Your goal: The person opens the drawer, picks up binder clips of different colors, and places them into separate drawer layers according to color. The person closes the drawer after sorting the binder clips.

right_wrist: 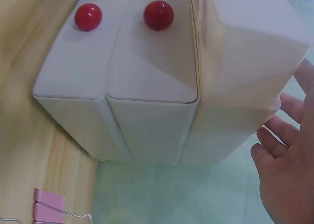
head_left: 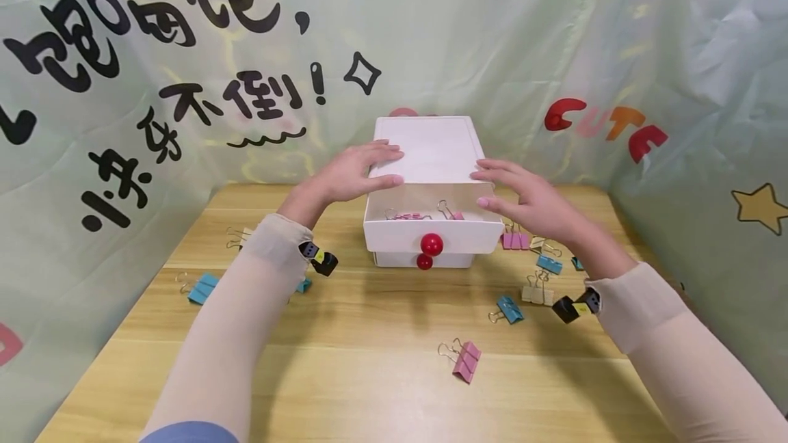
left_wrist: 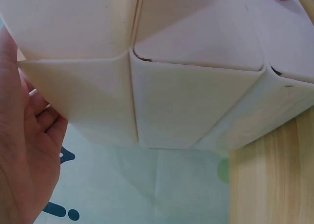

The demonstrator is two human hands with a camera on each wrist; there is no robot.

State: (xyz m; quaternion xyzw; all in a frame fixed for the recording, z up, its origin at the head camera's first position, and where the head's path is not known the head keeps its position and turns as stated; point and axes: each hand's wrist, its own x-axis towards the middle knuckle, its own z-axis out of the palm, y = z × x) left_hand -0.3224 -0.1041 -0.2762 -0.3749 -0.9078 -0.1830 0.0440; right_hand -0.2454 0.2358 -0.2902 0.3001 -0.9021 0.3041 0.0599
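Note:
A white box with a raised lid (head_left: 427, 145) stands at the back of the table. Pink binder clips (head_left: 411, 216) lie in the opening below the lid's front edge. Its front panels carry a large red knob (head_left: 431, 245) and a smaller red knob (head_left: 424, 262). My left hand (head_left: 353, 173) is at the lid's left side, fingers extended over the top and thumb along the front edge. At the right front corner, my right hand (head_left: 526, 200) has its fingertips on the lid and its thumb lower, near the opening. Both wrist views show the hands against the white side edges.
Blue binder clips (head_left: 509, 310), a cream binder clip (head_left: 537, 294) and a pink binder clip (head_left: 514, 239) lie right of the box. Nearer the front is another pink binder clip (head_left: 467, 361). A blue clip (head_left: 203, 288) rests at the left. A printed cloth (head_left: 492, 33) hangs behind.

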